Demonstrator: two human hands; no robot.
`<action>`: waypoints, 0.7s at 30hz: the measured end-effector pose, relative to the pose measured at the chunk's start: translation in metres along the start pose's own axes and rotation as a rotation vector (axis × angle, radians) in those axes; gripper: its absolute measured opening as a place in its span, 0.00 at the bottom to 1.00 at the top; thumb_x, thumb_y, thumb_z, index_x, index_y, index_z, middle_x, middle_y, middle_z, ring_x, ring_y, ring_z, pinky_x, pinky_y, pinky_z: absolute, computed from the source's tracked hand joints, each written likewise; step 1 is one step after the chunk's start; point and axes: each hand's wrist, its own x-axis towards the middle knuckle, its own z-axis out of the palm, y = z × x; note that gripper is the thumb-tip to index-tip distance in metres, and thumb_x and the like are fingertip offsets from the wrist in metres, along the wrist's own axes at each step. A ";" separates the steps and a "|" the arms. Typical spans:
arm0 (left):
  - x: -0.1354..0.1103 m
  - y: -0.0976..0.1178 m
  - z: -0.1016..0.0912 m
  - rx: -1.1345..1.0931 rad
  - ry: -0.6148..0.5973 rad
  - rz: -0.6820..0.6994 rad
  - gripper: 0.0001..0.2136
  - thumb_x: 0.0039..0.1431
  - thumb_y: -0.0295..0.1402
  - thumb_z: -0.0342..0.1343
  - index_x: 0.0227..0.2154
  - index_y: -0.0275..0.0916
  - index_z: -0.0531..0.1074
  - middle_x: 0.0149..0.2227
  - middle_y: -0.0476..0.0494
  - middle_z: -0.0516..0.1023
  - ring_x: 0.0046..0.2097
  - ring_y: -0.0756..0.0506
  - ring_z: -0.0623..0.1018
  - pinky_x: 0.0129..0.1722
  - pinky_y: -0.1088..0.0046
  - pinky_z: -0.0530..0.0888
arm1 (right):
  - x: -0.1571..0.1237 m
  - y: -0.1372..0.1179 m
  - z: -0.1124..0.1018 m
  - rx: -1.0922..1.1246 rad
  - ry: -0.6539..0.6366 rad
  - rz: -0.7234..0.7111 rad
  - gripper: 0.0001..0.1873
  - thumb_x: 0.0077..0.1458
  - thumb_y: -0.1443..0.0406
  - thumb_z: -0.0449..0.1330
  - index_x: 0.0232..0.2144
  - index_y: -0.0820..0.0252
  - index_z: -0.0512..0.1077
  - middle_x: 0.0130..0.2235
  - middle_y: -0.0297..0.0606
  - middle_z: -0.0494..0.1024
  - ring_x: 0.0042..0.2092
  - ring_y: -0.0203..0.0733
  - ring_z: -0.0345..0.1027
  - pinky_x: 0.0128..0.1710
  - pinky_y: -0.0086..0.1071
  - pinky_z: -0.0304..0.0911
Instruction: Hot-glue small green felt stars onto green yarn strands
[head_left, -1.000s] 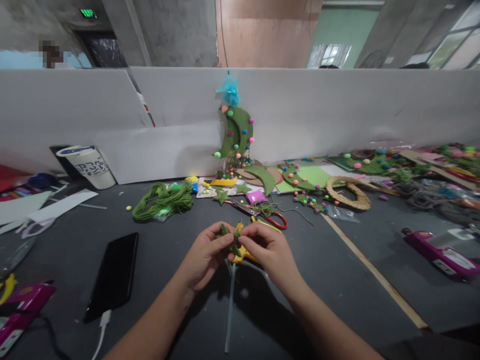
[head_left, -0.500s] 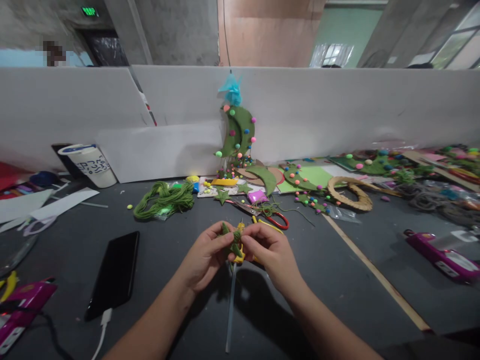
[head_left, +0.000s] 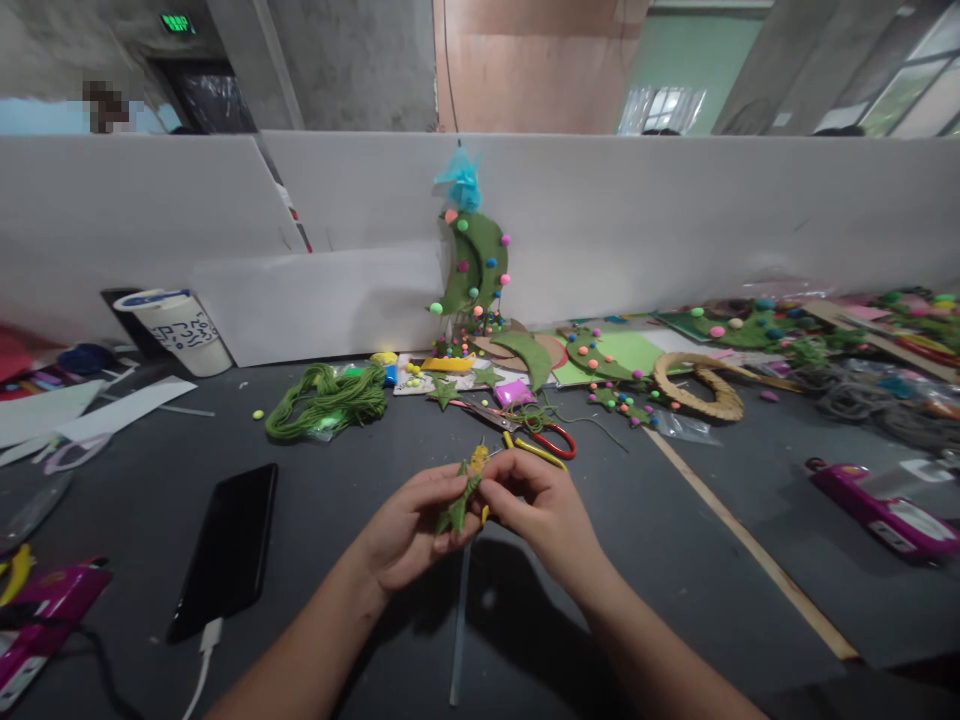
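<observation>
Both my hands meet over the dark table, a little in front of me. My left hand (head_left: pixel 409 530) pinches a small green felt star (head_left: pixel 457 500) with a yellow bit at its top. My right hand (head_left: pixel 544 510) grips the same felt piece from the right with closed fingers. A clear glue stick (head_left: pixel 459 620) lies on the table under my hands. Red-handled scissors (head_left: pixel 551 440) lie just beyond my right hand.
A black phone (head_left: pixel 229 545) on a white cable lies left. A green yarn bundle (head_left: pixel 326 400) and a paper cup (head_left: pixel 184 330) sit farther left. A green felt moon decoration (head_left: pixel 472 260) leans on the white partition. A straw wreath (head_left: pixel 697 385) and a pink glue gun (head_left: pixel 881 505) lie right.
My hands turned the felt star so it tilts down to the left, and both hands dropped slightly toward me. The yellow tool under them is now mostly hidden.
</observation>
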 end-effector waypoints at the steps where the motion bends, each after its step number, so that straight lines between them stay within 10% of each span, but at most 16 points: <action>1: 0.000 0.000 -0.001 -0.013 -0.005 -0.016 0.06 0.51 0.28 0.53 0.26 0.30 0.71 0.21 0.47 0.68 0.16 0.58 0.64 0.12 0.84 0.52 | 0.000 0.000 0.000 0.009 -0.012 -0.001 0.03 0.50 0.66 0.57 0.26 0.60 0.68 0.23 0.31 0.71 0.25 0.32 0.62 0.25 0.25 0.57; 13: 0.002 -0.008 -0.008 -0.114 -0.236 -0.354 0.15 0.52 0.42 0.48 0.26 0.33 0.69 0.19 0.45 0.69 0.12 0.54 0.65 0.08 0.82 0.49 | -0.001 -0.006 -0.002 -0.168 0.007 -0.149 0.04 0.49 0.68 0.58 0.25 0.59 0.71 0.25 0.32 0.71 0.27 0.34 0.64 0.28 0.26 0.59; 21: -0.001 -0.004 0.004 0.239 0.225 0.287 0.12 0.56 0.42 0.51 0.32 0.37 0.71 0.34 0.44 0.73 0.36 0.48 0.73 0.35 0.74 0.70 | 0.003 0.004 -0.001 -0.150 0.169 -0.014 0.05 0.48 0.65 0.57 0.24 0.60 0.69 0.21 0.30 0.67 0.23 0.32 0.59 0.22 0.25 0.54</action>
